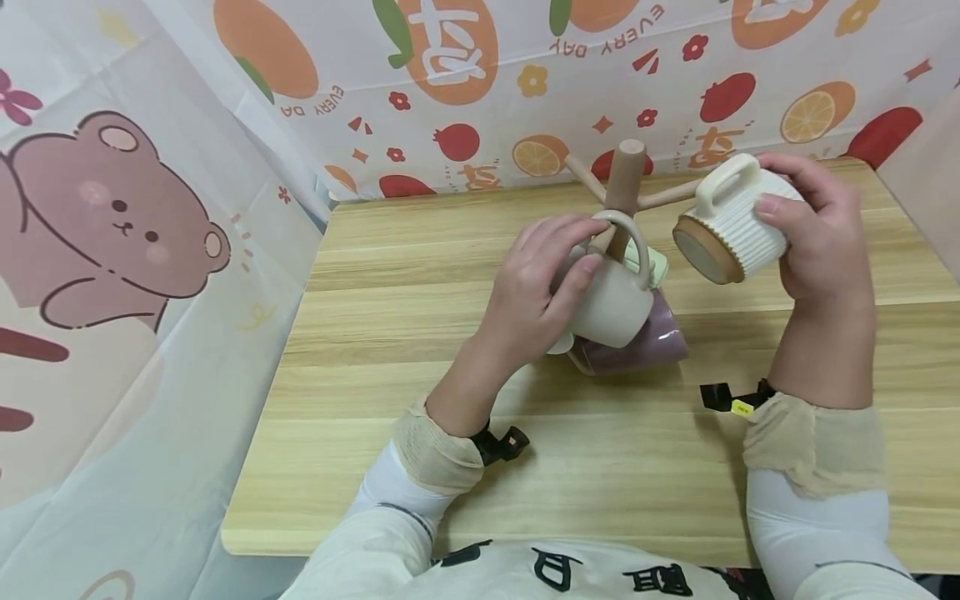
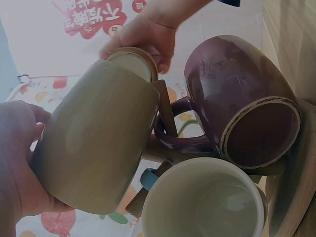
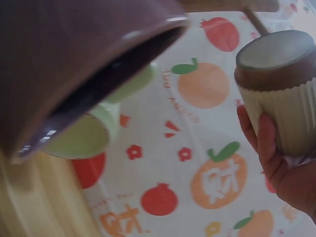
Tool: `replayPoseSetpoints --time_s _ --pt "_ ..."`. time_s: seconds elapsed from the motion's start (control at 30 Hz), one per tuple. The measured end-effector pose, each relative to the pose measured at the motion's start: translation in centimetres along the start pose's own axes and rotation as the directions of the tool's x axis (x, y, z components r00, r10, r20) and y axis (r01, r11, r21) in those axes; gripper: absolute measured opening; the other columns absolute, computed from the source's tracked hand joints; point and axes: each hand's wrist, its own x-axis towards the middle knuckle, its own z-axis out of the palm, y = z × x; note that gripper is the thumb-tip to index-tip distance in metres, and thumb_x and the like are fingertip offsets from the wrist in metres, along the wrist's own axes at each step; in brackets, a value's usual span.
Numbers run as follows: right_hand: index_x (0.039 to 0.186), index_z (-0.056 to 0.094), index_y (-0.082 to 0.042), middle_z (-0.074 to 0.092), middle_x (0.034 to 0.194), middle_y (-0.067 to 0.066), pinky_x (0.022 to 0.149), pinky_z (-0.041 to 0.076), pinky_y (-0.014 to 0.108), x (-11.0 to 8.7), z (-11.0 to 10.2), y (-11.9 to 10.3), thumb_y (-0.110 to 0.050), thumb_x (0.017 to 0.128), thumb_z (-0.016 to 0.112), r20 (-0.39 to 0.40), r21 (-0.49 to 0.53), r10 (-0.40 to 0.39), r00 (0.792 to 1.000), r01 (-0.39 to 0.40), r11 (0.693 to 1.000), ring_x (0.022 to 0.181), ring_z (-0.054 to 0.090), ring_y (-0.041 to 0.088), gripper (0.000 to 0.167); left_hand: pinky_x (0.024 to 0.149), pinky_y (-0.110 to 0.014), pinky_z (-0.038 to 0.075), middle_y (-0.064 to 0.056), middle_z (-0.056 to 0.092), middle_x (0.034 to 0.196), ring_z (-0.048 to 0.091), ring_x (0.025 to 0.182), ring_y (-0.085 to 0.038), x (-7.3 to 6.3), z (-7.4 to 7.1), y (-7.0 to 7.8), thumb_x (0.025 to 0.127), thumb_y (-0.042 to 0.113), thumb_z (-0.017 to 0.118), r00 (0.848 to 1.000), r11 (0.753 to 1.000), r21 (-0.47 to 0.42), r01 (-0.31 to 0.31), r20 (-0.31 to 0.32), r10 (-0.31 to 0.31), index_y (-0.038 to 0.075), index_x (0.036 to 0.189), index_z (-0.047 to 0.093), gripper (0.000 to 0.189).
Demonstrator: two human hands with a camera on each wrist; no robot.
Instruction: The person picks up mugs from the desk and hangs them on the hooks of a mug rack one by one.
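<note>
My left hand (image 1: 528, 292) grips a plain grey-beige mug (image 1: 615, 308) by its body. That mug is tilted, and its handle overlaps the pegs of a wooden mug tree (image 1: 626, 179) in the head view. To the right, my right hand (image 1: 828, 225) holds a white ribbed mug (image 1: 757, 225) with a brown base band, its handle up and its bottom facing down-left. The ribbed mug is close to the end of a right-hand peg (image 1: 671, 194). A purple mug (image 1: 660, 337) hangs low on the tree, beneath the grey-beige one.
A pale green mug (image 1: 657, 268) hangs behind the grey-beige one. In the left wrist view a cream mug (image 2: 207, 207) with a blue handle is near the purple mug. The wooden table (image 1: 375, 333) meets a fruit-print cloth (image 1: 487, 108) at the back.
</note>
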Motion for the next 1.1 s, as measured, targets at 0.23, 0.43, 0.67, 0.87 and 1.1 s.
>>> replayPoseSetpoints --time_s 0.23,0.43,0.67,0.87,1.1 --pt "0.114 0.067 0.008 0.069 0.093 0.012 0.06 0.054 0.021 0.2 0.2 2.0 0.0 0.085 0.058 -0.022 0.085 0.101 0.995 -0.099 0.991 0.071 0.066 0.016 0.032 0.11 -0.03 0.036 -0.011 0.063 0.126 0.055 0.121 -0.022 -0.1 0.0 -0.1 0.097 0.015 0.056 1.0 1.0 0.02 -0.001 0.008 0.001 0.005 0.126 0.062 0.031" --pt "0.118 0.066 0.008 0.072 0.095 0.011 0.065 0.054 0.021 0.2 0.4 3.1 -0.006 0.087 0.061 0.007 0.122 0.138 0.99 -0.138 0.983 0.075 0.068 0.015 0.035 0.11 -0.029 0.035 -0.011 0.064 0.126 0.055 0.12 -0.023 0.0 0.0 -0.1 0.097 0.016 0.056 1.0 0.999 0.034 -0.004 0.013 0.003 0.004 0.125 0.062 0.031" --pt "0.118 0.067 0.005 0.072 0.098 0.01 0.07 0.054 0.021 0.2 1.0 3.6 -0.01 0.09 0.06 0.008 0.117 0.164 0.986 -0.164 0.98 0.08 0.068 0.015 0.032 0.11 -0.029 0.035 -0.011 0.064 0.126 0.055 0.12 -0.022 0.0 0.0 -0.1 0.097 0.016 0.056 1.0 0.999 0.035 -0.002 0.013 0.001 0.004 0.126 0.062 0.031" --pt "0.115 0.069 0.004 0.072 0.095 0.008 0.071 0.053 0.021 0.2 1.3 4.0 -0.013 0.091 0.06 0.07 0.107 0.169 0.983 -0.176 0.979 0.079 0.067 0.014 0.03 0.111 -0.029 0.034 -0.011 0.064 0.126 0.055 0.121 -0.022 0.0 0.0 -0.1 0.097 0.017 0.056 1.0 0.999 0.034 0.003 0.018 -0.004 0.005 0.126 0.062 0.032" --pt "0.107 0.071 0.002 0.071 0.086 0.007 0.067 0.053 0.023 0.1 1.7 4.3 -0.017 0.093 0.061 0.17 0.126 0.206 0.964 -0.229 0.965 0.075 0.066 0.012 0.025 0.111 -0.029 0.034 -0.011 0.064 0.126 0.055 0.121 -0.022 0.0 0.0 -0.1 0.097 0.016 0.056 1.0 0.999 0.032 0.003 0.018 -0.004 0.004 0.126 0.062 0.031"
